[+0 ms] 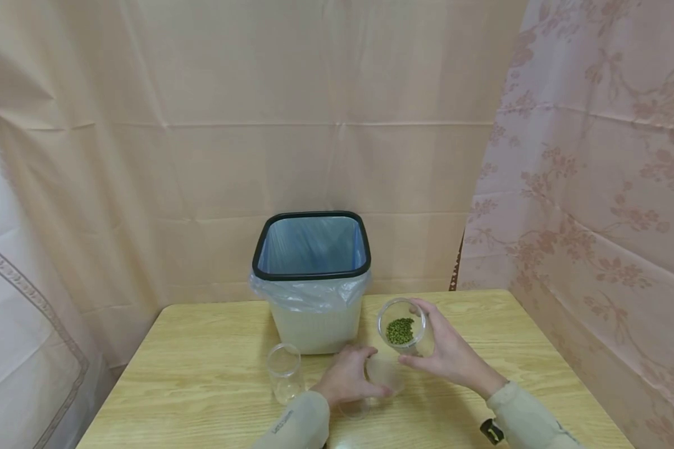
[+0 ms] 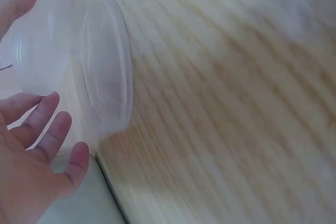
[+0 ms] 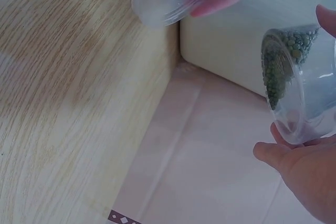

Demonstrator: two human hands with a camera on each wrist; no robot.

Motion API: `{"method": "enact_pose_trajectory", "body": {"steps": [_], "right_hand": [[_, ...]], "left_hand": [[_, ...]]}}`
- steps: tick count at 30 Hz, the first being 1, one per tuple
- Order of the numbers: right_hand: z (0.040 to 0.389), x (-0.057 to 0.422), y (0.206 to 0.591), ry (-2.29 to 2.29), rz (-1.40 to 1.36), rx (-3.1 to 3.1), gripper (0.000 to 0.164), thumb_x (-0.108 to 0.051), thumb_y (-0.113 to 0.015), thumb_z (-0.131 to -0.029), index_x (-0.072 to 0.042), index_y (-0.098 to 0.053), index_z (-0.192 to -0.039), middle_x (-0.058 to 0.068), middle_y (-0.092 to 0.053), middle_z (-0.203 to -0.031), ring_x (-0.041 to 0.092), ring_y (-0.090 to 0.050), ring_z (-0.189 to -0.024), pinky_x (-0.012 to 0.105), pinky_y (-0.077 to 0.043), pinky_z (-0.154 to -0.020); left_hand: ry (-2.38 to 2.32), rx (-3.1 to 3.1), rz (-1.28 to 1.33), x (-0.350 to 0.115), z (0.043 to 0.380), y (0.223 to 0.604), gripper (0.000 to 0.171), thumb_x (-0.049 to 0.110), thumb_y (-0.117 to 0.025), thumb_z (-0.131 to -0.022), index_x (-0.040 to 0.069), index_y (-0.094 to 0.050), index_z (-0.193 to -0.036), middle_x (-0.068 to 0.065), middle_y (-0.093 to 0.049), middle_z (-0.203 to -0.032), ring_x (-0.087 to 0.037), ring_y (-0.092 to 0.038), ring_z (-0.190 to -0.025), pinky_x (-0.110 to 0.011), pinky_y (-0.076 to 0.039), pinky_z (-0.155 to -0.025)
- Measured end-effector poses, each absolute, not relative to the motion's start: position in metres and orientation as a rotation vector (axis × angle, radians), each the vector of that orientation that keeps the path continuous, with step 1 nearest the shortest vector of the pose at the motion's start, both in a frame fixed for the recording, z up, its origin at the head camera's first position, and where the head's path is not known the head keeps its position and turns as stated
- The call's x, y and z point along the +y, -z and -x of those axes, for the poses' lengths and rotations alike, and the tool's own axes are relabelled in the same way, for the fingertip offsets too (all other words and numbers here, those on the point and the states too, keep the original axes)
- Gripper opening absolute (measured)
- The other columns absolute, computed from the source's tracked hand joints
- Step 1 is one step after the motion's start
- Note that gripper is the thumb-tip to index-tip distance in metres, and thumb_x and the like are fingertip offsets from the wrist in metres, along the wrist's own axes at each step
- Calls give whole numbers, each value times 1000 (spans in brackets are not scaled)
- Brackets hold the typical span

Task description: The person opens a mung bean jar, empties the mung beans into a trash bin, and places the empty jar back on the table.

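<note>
My right hand (image 1: 446, 352) grips a clear plastic jar (image 1: 424, 340) by its sides, raised above the table and tilted so its open mouth faces me. Green beans (image 1: 400, 331) lie heaped inside; the right wrist view shows these beans (image 3: 278, 72) against the jar's base. With thumb and fingers spread round its edge, my left hand (image 1: 348, 377) holds a translucent round lid (image 2: 42, 45), blurred in the head view. Just beneath that is a second clear round lid (image 2: 107, 66) on the table. To the left of my left hand stands an empty clear jar (image 1: 285, 377).
A pale bin (image 1: 314, 324) with a black rim and a plastic bag liner stands at the back of the wooden table (image 1: 202, 355), close beyond my left hand. Beige cloth (image 1: 230, 156) hangs behind, and a flowered curtain (image 1: 606, 206) borders the right side.
</note>
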State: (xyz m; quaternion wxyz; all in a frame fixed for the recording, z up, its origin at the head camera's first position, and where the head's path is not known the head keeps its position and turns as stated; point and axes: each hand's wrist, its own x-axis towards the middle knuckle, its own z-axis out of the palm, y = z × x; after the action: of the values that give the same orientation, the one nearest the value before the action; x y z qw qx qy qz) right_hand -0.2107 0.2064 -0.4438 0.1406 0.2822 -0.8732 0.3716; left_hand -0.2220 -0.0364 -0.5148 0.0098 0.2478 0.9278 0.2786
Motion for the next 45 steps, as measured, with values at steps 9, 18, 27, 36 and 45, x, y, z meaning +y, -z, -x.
{"method": "enact_pose_trajectory", "body": {"steps": [9, 18, 27, 36, 45], "right_hand": [[210, 207, 444, -1086, -799, -2525, 109, -42, -94, -69, -18, -29, -154, 15, -50, -144, 39, -50, -130, 64, -43, -101], [208, 207, 444, -1118, -783, -2539, 108, -35, -94, -70, -18, -27, -153, 22, -48, -146, 44, -46, -133, 69, -39, -102], [210, 206, 445, -1123, -769, -2551, 107, -34, -94, -71, -16, -26, -153, 24, -48, -146, 46, -47, -133, 71, -37, -102], [211, 204, 447, -1138, -778, -2546, 105, -33, -93, -73, -16, -27, -152, 23, -49, -145, 48, -47, -131, 71, -38, -101], [213, 202, 447, -1143, -768, -2567, 105, -33, -92, -74, -17, -25, -153, 22, -48, -146, 48, -47, -132, 71, -39, -100]], "left_hand": [[-598, 2968, -829, -31, 223, 516, 88, 61, -84, -63, 10, -65, -132, 0, -68, -120, -20, -54, -112, -48, -45, -100], [-411, 2987, -886, -25, 224, 517, 82, 59, -83, -63, 12, -67, -128, 1, -69, -115, -20, -59, -106, -48, -48, -95], [-374, 2989, -861, -22, 225, 519, 81, 63, -84, -63, 14, -69, -125, 1, -67, -117, -21, -58, -110, -53, -45, -101], [-382, 2963, -815, -18, 226, 514, 68, 61, -89, -60, 14, -74, -106, 2, -67, -106, -20, -59, -104, -53, -44, -102], [-368, 2952, -827, -16, 224, 508, 50, 58, -91, -58, 19, -67, -80, 8, -59, -87, -15, -54, -89, -46, -46, -95]]}}
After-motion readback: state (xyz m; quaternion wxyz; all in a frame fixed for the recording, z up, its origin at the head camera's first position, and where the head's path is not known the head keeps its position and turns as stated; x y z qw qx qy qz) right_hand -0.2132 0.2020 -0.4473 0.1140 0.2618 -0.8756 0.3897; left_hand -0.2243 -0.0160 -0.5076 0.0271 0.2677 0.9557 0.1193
